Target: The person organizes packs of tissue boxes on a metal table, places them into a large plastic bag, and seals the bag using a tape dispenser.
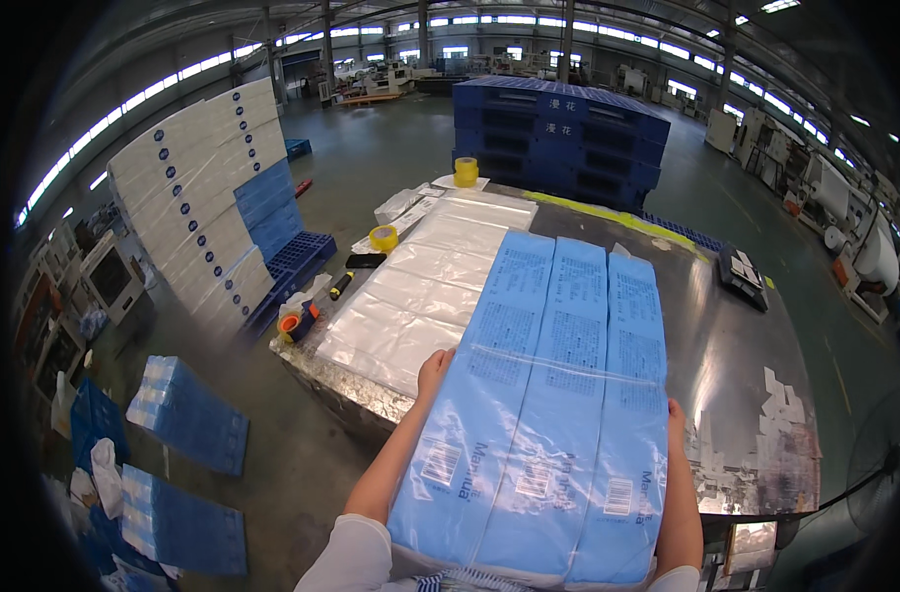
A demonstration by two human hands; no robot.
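A large bundle of blue packages in clear plastic wrap lies in front of my body, its far end over the metal-topped table. Three printed rows with barcodes show on its upper face. My left hand grips the bundle's left side, with some fingers hidden behind it. On the opposite side, my right hand holds the right edge and is mostly covered by the bundle. Flat clear plastic bags are spread on the table to the left, partly under the bundle.
Yellow tape rolls, a black phone, a utility knife and a tape dispenser line the table's left side. A scale sits at right. Blue pallets stand behind; wrapped bundles stand on the floor at left.
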